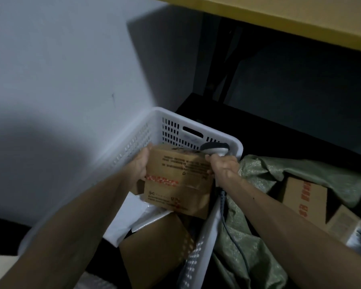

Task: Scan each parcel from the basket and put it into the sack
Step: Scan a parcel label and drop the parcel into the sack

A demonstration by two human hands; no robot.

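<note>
Both forearms come in from 6 o'clock and reach forward over the white basket point(171, 130), which sits at frame centre against the grey wall point(61, 69).

Left hand point(140, 165): palm turned inward, flat against the left face of the cardboard parcel point(179, 176), thumb up near the top edge. Fingers go behind the box, so the curl can't be seen, but the hand is clearly carrying it.

Right hand point(223, 166): fist wrapped round the handle of a grey scanner point(215, 150). The scanner head sticks out at 11 o'clock from the knuckles and is aimed at the parcel's top right corner, just beside or touching it, can't tell which. A dark cable point(227, 222) drops from the hand toward 6 o'clock along the basket's right wall.

The parcel sits between the two hands, raised above the basket contents and tilted. It has red-patterned tape across the near face and a label on top, blurred.

Below it in the basket are a white mailer bag point(131, 217) at 7 o'clock of the parcel and a bigger brown box point(154, 247) at 6 o'clock.

The green woven sack point(258, 170) lies at 3 o'clock of the basket, touching its right wall, mouth open. Inside it are a brown box with red print point(302, 197) and a pale wrapped packet point(346, 224).

A yellow tabletop point(300, 15) shows at 1 o'clock, dark underneath.
</note>
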